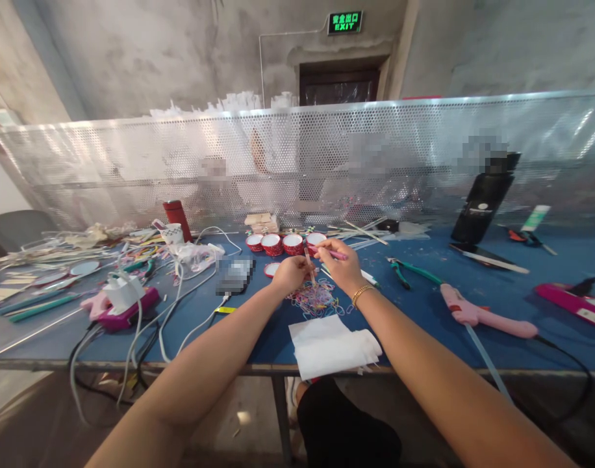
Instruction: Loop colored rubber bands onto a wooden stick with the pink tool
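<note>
At the middle of the blue table, my left hand (293, 274) is closed on a thin light stick (312, 272) that stands nearly upright. My right hand (342, 263), with a gold bracelet on its wrist, is closed on a pink pen-like tool (332, 254), its tip close to the stick. Below both hands lies a tangle of colourful small loops (317, 300). Behind them stand several red cups with white insides (292, 244). A white folded cloth or tissue (334, 348) rests at the table's front edge.
Pink glue gun (492, 318), green-handled pliers (414, 269) and black bottle (483, 207) are on the right. A phone (235, 276), white cables, a magenta power strip (126, 312) and a red bottle (177, 220) lie or stand left. A perforated metal screen (180, 156) borders the back.
</note>
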Demonstrator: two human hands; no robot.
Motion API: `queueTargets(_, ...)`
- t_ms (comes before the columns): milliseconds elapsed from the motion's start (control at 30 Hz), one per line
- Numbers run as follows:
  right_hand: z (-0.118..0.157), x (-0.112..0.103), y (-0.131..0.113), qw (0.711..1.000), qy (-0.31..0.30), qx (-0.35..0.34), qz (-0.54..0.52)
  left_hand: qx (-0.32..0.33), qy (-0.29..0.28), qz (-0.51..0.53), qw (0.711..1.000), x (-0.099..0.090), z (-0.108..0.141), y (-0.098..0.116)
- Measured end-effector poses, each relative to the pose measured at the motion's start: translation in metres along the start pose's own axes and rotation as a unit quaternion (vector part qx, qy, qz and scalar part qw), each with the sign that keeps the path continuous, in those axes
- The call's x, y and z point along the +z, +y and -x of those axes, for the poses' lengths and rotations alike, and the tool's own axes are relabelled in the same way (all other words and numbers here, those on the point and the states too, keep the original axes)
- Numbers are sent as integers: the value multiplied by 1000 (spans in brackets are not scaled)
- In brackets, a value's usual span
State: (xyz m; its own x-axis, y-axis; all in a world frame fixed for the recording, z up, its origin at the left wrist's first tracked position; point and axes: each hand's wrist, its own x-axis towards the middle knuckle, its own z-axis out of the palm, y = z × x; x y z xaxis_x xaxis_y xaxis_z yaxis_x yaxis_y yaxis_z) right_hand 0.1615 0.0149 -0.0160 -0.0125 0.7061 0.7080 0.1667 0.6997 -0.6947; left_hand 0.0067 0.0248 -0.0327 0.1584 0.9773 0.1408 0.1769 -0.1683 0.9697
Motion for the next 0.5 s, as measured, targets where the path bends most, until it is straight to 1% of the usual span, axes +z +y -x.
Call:
queueTargets(133, 1, 1, -2, 999, 35, 6, 15, 9, 0, -10, 1000, 0, 0, -1)
queueTargets(233, 2, 1, -5, 999, 26, -11, 40, 13, -2, -15, 1000, -1, -1, -2)
queueTargets(333, 2, 0, -6, 999, 20, -13, 40, 16, -1, -17, 1000, -1, -1, -3)
queueTargets(500, 1, -1, -4, 998, 35, -7, 52, 4, -1, -14, 1000, 0, 1, 0)
